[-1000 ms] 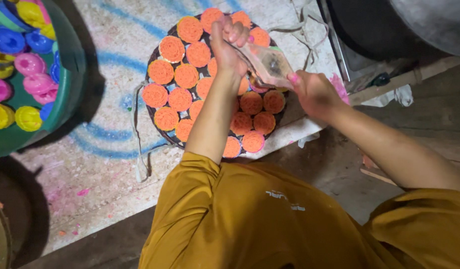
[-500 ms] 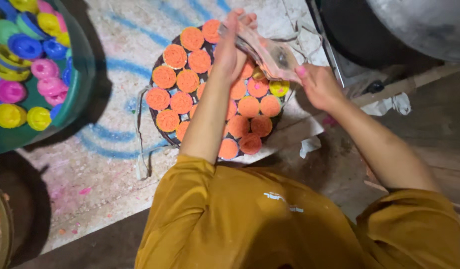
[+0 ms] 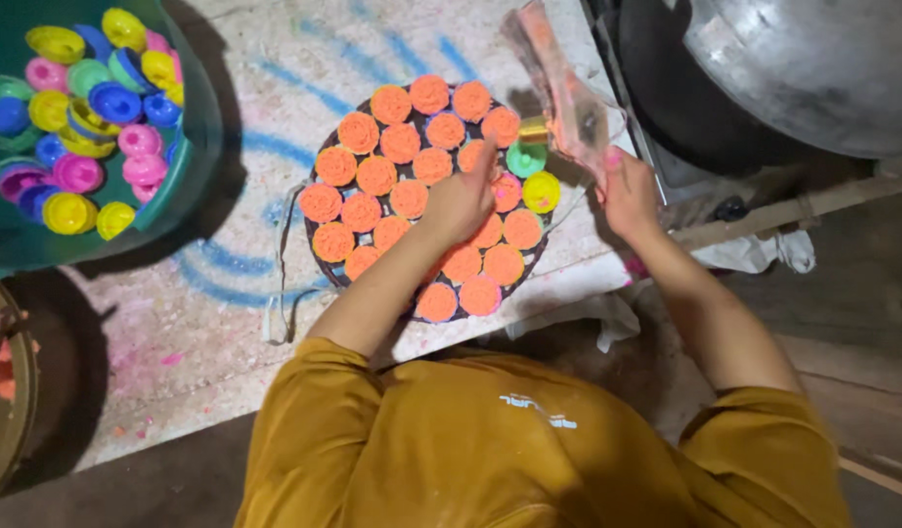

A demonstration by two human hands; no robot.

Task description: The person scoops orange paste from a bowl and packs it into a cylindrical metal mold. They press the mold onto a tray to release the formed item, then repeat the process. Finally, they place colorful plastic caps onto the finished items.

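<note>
Left hand (image 3: 462, 200) hides some orange cups; plastic bag (image 3: 566, 93) motion-blurred; green tub (image 3: 192, 147) cut off at left edge.

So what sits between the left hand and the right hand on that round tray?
In the head view, two unfilled cups, green and yellow, lie between the left hand and right hand, at the tray's edge.

The left hand (image 3: 461, 200) lies palm down with its fingers stretched out flat, its bare arm reaching straight forward; the right hand (image 3: 627, 191) is lifted a bit higher, fingers pinched shut, with its arm bent at the elbow.
</note>
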